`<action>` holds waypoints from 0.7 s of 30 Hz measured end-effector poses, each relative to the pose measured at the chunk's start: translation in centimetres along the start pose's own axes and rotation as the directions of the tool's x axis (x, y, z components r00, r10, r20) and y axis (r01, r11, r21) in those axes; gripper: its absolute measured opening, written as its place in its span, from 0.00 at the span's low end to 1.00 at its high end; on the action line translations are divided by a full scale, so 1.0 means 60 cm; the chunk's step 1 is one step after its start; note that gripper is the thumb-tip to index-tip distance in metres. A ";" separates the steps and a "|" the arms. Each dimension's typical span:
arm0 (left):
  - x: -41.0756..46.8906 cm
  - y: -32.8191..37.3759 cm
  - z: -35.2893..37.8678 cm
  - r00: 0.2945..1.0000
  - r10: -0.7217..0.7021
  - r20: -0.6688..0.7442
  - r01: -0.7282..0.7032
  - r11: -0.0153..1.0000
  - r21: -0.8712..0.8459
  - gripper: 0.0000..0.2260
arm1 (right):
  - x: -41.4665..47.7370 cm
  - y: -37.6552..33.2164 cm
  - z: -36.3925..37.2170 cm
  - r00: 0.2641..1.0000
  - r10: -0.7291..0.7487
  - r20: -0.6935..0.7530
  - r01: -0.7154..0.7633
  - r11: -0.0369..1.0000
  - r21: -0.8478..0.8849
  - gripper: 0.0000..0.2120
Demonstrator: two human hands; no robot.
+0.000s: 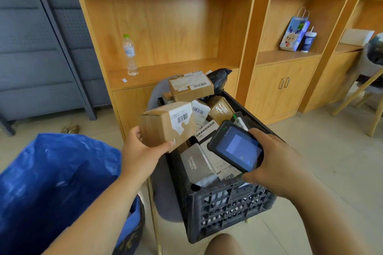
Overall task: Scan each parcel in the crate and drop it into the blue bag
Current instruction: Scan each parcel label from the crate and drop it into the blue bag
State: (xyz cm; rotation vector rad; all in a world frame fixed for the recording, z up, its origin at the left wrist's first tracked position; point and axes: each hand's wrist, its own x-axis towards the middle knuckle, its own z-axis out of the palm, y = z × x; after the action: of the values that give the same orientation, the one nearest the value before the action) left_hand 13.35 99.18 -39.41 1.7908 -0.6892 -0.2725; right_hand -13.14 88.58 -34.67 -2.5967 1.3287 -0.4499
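Observation:
My left hand (pixel 141 149) grips a small cardboard parcel (pixel 163 124) from below, its barcode label facing right, held above the left rim of the black plastic crate (pixel 230 207). My right hand (pixel 275 161) holds a black handheld scanner (pixel 236 146) over the crate, its lit screen facing up and its front end toward the parcel. The crate holds several parcels, among them a brown box (pixel 190 86) at the back and a grey one (pixel 194 163) near the front. The open blue bag (pixel 56 176) stands at the lower left, beside the crate.
The crate rests on a grey chair (pixel 165 190). Behind it stand wooden shelves with a water bottle (pixel 129 55), a gift bag (pixel 294 33) and a cup (pixel 308 40). A grey metal rack fills the left; a wooden chair leg (pixel 356 94) crosses the right.

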 end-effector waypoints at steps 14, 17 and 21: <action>0.009 -0.033 -0.033 0.998 0.045 -0.047 -0.048 0.996 -0.076 0.41 | 0.006 -0.036 0.006 0.999 -0.020 0.037 0.022 0.999 -0.042 0.45; 0.003 -0.040 -0.046 0.997 0.035 -0.064 -0.042 0.993 -0.110 0.42 | 0.008 -0.049 0.011 0.999 -0.033 0.018 0.033 0.999 0.003 0.45; -0.021 -0.071 -0.089 0.994 0.012 -0.104 -0.023 0.994 -0.107 0.40 | 0.013 -0.085 0.027 0.995 -0.100 0.020 0.099 0.994 0.037 0.47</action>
State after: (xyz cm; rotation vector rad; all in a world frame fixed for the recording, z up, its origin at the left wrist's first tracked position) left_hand 16.40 104.92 -41.80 1.6829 -0.6055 -0.1997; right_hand -8.31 90.95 -34.49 -2.6388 1.1776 -0.4552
